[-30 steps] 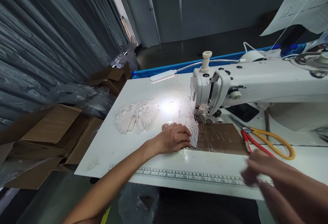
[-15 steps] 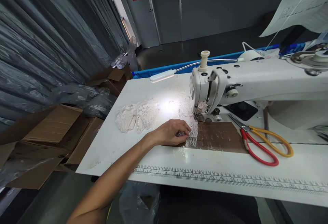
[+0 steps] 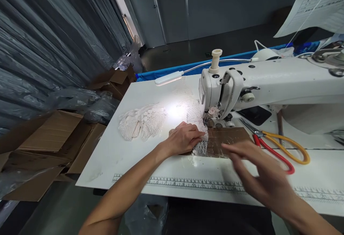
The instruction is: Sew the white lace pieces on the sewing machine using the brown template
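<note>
Left hand: the left hand (image 3: 185, 139) lies on the table beside the needle, fingers curled down and pinching the near end of the lace strip (image 3: 201, 142), which it presses flat.
Right hand: the right hand (image 3: 258, 174) is blurred and hangs above the table's front edge, fingers spread and loose, with nothing in it; its fingertips (image 3: 228, 148) point toward the brown board and the lace.
Lace strip: white, open-patterned, it runs from under the presser foot (image 3: 209, 122) toward the person, its near part crossing the left edge of the brown board (image 3: 231, 140).
Sewing machine: the white sewing machine (image 3: 268, 84) stands at the right, its lamp (image 3: 168, 79) lighting the cloth behind the needle.
Lace pile: 1 loose lace heap (image 3: 142, 121) lies well left of the needle, apart from both hands.
Scissors: the scissors (image 3: 274, 143) with 1 red and 1 yellow handle rest to the right of the board, untouched.
Table: the white table (image 3: 113, 156) carries a printed ruler (image 3: 188, 184) along its front.
Progress: judging by the layout, the strip is seated under the foot and held; whether any stitching has been done cannot be told, and most of the strip's near end seems left to feed.
</note>
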Demonstrator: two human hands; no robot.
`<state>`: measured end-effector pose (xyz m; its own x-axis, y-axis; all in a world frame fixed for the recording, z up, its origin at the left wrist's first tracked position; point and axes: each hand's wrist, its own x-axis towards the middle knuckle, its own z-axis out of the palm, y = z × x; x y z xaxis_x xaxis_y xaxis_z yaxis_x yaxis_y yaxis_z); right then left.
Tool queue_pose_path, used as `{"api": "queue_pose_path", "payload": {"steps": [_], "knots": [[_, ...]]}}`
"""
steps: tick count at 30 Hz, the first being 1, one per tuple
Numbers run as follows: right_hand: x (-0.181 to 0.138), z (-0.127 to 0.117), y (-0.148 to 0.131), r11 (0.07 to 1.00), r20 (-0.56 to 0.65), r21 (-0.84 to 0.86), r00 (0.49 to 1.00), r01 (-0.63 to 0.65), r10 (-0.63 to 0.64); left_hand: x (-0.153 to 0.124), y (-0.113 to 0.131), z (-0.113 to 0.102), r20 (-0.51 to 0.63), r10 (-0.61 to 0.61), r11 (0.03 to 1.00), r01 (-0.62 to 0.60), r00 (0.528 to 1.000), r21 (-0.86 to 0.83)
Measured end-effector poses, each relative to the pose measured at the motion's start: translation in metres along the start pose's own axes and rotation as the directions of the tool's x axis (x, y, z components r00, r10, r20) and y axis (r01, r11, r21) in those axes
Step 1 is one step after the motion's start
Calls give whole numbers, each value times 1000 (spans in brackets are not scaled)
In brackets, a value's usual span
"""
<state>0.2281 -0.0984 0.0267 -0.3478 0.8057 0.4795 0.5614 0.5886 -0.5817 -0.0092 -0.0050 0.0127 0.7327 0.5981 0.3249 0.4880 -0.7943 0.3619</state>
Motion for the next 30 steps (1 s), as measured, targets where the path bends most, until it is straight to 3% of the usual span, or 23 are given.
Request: {"api": "queue_pose_path", "payload": {"steps": [2,6,10,15,23,30], "knots": [[11,16,11,996,112,-74,993,51,-42,0,0,-1,-44,-12,1000,12,999,-7],[26,39,26,961,266,-228,960,155,-92,3,1,-4,-198,-105,979,66,975,-193],[27,45,25,941,344,-292,937,169,-62,3,0,-2,-125,-159,967,128,979,-221],[16,44,15,940,346,-294,936,174,-65,0,-2,4,-40,-78,986,71,996,-152],[7,43,4,958,320,-246,945,148,-64,-2,-3,8,-53,110,994,-110,992,3],[8,41,1,974,311,-200,950,107,-41,-3,-2,10,-84,147,988,-143,986,53]]}}
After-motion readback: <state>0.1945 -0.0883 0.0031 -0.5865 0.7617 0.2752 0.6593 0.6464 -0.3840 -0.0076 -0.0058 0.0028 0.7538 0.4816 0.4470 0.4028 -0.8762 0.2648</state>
